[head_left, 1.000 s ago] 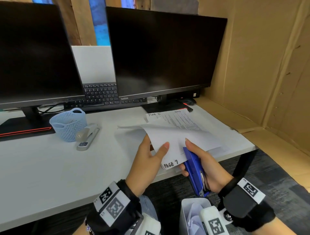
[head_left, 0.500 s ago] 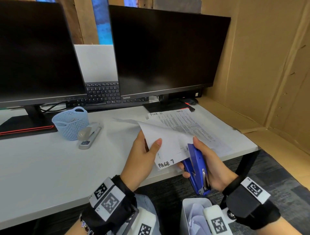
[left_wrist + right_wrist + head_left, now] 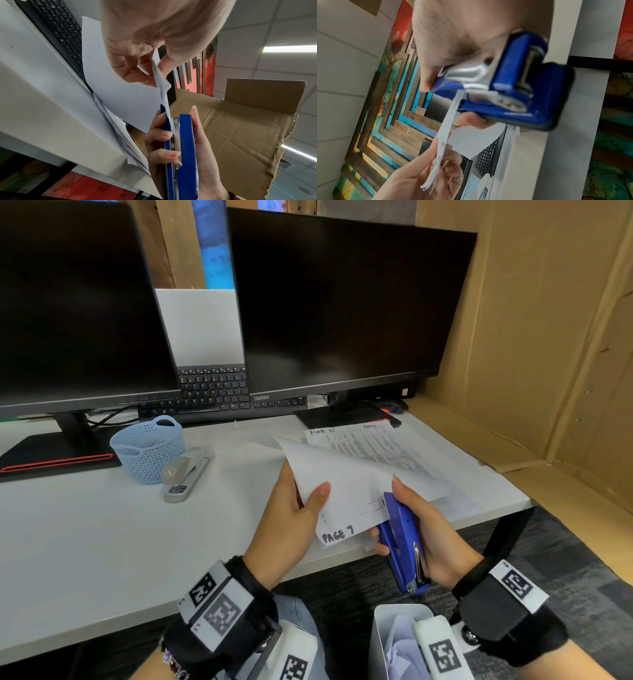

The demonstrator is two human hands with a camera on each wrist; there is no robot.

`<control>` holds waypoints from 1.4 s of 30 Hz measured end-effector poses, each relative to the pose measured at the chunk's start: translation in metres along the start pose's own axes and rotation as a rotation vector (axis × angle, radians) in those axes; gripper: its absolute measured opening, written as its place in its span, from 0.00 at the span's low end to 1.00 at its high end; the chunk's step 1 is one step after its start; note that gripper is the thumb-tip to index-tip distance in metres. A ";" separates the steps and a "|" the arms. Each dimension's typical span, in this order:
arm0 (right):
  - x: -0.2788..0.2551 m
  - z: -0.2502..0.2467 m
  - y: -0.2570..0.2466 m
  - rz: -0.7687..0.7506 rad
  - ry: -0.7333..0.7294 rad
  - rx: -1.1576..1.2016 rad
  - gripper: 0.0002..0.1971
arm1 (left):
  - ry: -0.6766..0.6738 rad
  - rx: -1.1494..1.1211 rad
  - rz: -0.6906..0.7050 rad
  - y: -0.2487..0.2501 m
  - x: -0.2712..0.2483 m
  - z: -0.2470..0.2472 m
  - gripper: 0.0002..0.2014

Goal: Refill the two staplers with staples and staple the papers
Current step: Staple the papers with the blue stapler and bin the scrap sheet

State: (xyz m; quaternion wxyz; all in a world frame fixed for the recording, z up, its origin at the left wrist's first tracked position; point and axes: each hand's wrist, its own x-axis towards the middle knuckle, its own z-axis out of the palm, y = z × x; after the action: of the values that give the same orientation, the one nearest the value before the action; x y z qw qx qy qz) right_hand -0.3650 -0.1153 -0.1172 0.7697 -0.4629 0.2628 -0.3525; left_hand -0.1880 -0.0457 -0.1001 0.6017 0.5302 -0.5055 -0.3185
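Observation:
My left hand [image 3: 294,518] pinches a thin stack of white papers [image 3: 346,491] marked "PAGE 7", lifted off the desk near its front edge. My right hand [image 3: 421,529] grips a blue stapler [image 3: 402,539] whose mouth is closed over the edge of that stack [image 3: 164,108]. In the right wrist view the blue stapler [image 3: 505,86] clamps the paper edge [image 3: 452,116]. More printed papers [image 3: 380,453] lie flat on the desk behind. A grey stapler [image 3: 186,474] rests on the desk to the left.
A light blue basket [image 3: 147,448] stands beside the grey stapler. Two dark monitors [image 3: 342,306] and a keyboard [image 3: 215,392] fill the back of the white desk [image 3: 102,542]. Cardboard [image 3: 548,337] walls off the right side. A white bin [image 3: 394,642] sits below the desk.
Both hands have shifted the stack and the blue stapler slightly back over the desk edge; the stapler's mouth has slid further onto the paper edge.

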 end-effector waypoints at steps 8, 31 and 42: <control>-0.002 0.002 -0.001 -0.009 -0.032 -0.026 0.20 | -0.013 0.001 -0.005 0.001 0.000 -0.001 0.19; -0.001 -0.013 0.004 0.016 0.045 -0.035 0.25 | -0.043 0.008 -0.027 -0.002 0.002 0.005 0.21; -0.002 -0.019 -0.003 0.020 0.005 0.061 0.31 | -0.041 -0.003 -0.020 -0.001 0.003 0.001 0.20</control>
State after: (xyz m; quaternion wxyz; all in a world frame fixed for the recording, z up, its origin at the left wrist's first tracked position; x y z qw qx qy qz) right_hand -0.3806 -0.1248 -0.1223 0.7863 -0.4357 0.2584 -0.3538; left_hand -0.1878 -0.0489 -0.1003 0.5890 0.5276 -0.5116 -0.3360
